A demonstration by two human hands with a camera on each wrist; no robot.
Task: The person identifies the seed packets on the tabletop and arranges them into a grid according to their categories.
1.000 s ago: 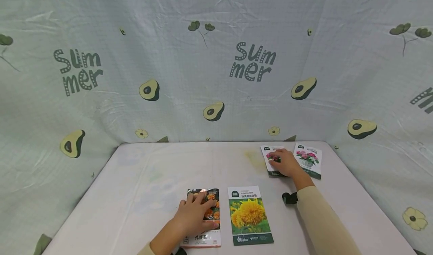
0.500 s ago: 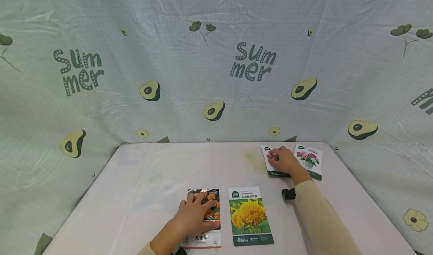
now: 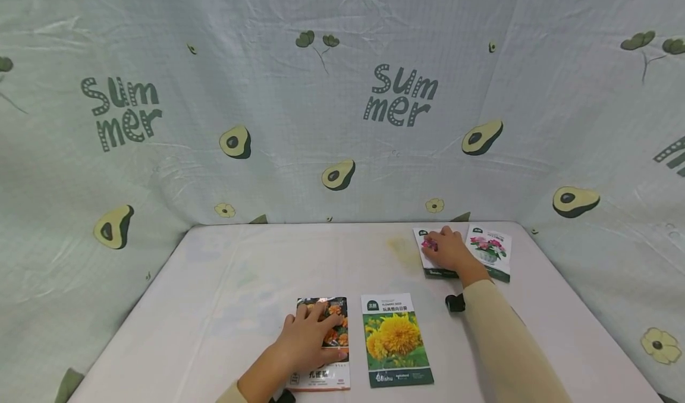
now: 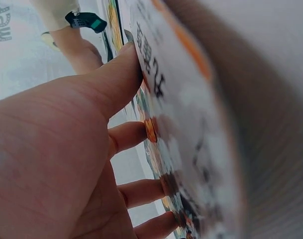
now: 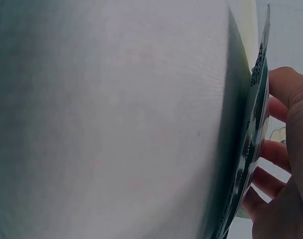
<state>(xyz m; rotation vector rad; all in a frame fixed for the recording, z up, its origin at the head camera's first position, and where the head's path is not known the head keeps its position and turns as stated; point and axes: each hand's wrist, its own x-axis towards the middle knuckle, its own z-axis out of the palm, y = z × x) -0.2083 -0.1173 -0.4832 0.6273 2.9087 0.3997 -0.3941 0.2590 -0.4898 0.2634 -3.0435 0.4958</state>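
Note:
My left hand (image 3: 305, 340) rests on a seed packet with orange flowers (image 3: 321, 381) at the front of the table. Its fingers are spread over the picture and hide part of it. The left wrist view shows the thumb and fingertips (image 4: 163, 191) touching the packet's printed face. At the back right, my right hand (image 3: 452, 253) lies over a white seed packet with pink flowers (image 3: 440, 272), covering much of it. In the right wrist view, the thumb and fingers (image 5: 273, 152) touch that packet's face, and its near edge stands slightly off the tabletop.
A yellow-flower seed packet (image 3: 397, 340) lies face up just right of my left hand. Beside my right hand is another seed packet with pink flowers in a pot (image 3: 488, 253). A printed cloth (image 3: 267, 123) hangs behind the white table (image 3: 241, 284).
My right hand has shifted slightly away and to the left on its packet. The left hand and the packets stay in place.

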